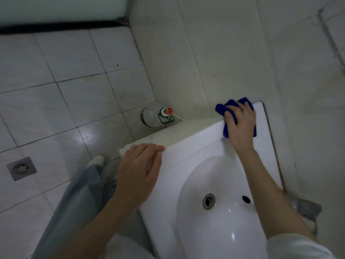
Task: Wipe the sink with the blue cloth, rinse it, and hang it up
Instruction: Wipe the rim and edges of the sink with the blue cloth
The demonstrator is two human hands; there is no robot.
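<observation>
Floor: we are looking down on pale square floor tiles [65, 101] with dark grout.
Drain: we are seeing a square metal floor drain [21, 168] at the left.
Walls: we are facing cream wall tiles [214, 53].
Corner: a clear plastic bottle [153, 114] is standing by the wall.
Far edge: a dark strip [56, 27] is bordering the floor.
Light: we are working in dimness, with a soft glare [82, 135] lying on one tile.

Right hand [240, 120] pressing blue cloth [224, 107] on sink [186, 165] corner, left hand [138, 171] resting on rim
</observation>
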